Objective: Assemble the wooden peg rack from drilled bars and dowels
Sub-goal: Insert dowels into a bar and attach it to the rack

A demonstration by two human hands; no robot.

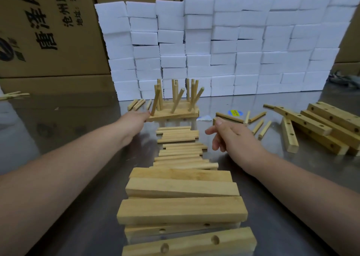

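The peg rack (175, 111) is being observed at the middle of the table (78, 119), its base bars lying flat and its pegs standing up, several of them leaning. The left hand (134, 120) is being held out to the rack's left end, at or touching its near corner. Its fingers are being hidden by the back of the hand, so whether anything is being gripped cannot be told. The right hand (235, 137) is being held over the table, right of the rack, nearer the person and apart from it. Its fingers are hanging loosely curled with the thumb raised, and nothing is being held.

Between the two hands a row of loose dowels (181, 148) is being noted, and nearer still a stack of bars (181, 189), some drilled. A pile of drilled bars (319, 127) is being recorded at the right, with scattered dowels (259, 126) beside it.

The table is being recorded as grey metal. Behind it white blocks (224, 47) are being seen walled up in front of printed cardboard boxes (48, 31).
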